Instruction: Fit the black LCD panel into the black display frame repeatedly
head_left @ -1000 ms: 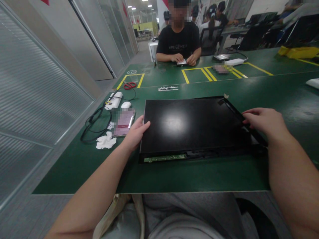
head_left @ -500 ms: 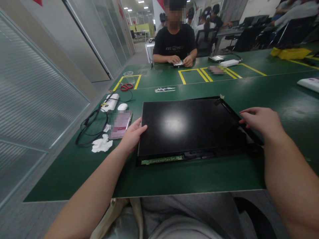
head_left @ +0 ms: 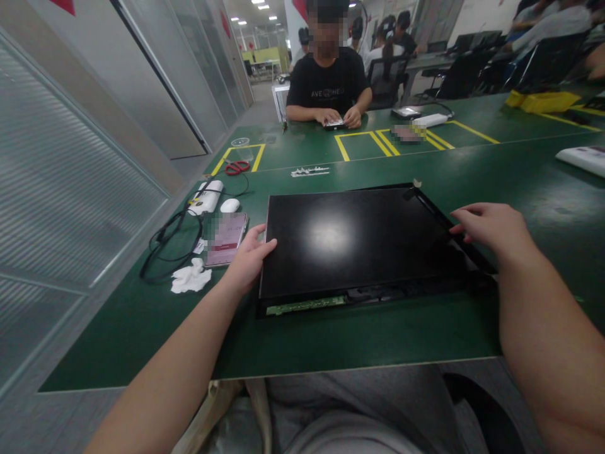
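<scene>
A black flat display panel (head_left: 354,243) lies on the green table (head_left: 331,334) in front of me, with a strip of green circuit board along its near edge. It sits slightly askew on a black frame (head_left: 454,230) that shows at the right side. My left hand (head_left: 246,258) grips the panel's left edge, thumb on top. My right hand (head_left: 491,230) rests on the right edge over the frame, fingers curled onto it.
Left of the panel lie a phone (head_left: 227,230), a white crumpled wipe (head_left: 190,279), a black cable loop (head_left: 170,246), a white mouse (head_left: 230,205) and red scissors (head_left: 236,167). A person in a black shirt (head_left: 328,88) sits across the table handling a small device. Yellow tape marks (head_left: 368,142) divide the far table.
The view has drifted a little; the panel and both hands keep almost the same hold, with the left hand slightly lower on the left edge.
</scene>
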Tool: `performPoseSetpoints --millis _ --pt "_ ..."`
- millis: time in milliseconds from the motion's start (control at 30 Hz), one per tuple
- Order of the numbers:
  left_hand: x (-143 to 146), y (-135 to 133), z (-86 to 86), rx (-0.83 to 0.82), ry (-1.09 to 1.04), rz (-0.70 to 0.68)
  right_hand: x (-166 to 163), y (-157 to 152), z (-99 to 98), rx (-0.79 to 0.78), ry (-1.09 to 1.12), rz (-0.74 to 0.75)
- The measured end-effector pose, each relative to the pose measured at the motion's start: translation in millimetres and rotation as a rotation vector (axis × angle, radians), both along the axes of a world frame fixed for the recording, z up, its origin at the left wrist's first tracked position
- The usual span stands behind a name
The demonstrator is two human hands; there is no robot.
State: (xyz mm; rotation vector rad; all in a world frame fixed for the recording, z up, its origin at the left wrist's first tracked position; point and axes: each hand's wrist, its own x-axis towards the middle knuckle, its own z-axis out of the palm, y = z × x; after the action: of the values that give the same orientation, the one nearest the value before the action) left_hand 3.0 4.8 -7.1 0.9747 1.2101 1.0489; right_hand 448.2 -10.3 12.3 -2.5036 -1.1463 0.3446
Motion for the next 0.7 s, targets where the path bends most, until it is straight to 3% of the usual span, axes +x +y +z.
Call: performPoseSetpoints --millis 700 --pt "-2.1 -0.1 -1.3 0.005 0.029 -0.020 2.6 -0.5 -3.7 0.026 -0.023 0.057"
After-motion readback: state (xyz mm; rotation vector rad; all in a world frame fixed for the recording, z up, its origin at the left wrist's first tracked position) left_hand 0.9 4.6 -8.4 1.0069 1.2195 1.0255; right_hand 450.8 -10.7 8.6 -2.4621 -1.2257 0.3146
